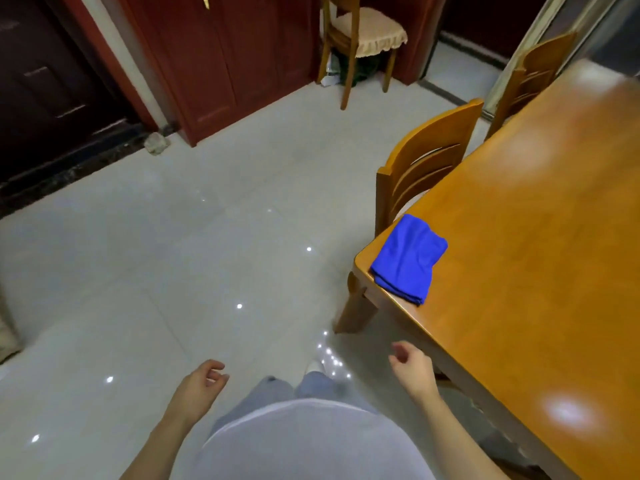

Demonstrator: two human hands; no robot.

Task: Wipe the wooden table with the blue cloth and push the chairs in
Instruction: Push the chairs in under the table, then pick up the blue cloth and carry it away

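Observation:
A folded blue cloth (pixel 407 259) lies on the near left corner of the wooden table (pixel 540 237), which fills the right side of the view. A wooden chair (pixel 427 157) stands at the table's left side, its back close to the edge. A second chair (pixel 535 76) stands farther along that side. My right hand (pixel 412 368) hangs below the table corner, empty, fingers loosely curled, well short of the cloth. My left hand (pixel 202 382) hovers over the floor to the left, also empty with fingers apart.
A third chair with a beige cushion (pixel 363 36) stands away from the table by the red-brown doors (pixel 221 60). Pale glossy floor tiles (pixel 173 254) spread across the left and middle. A dark doorway lies at far left. My legs show at the bottom.

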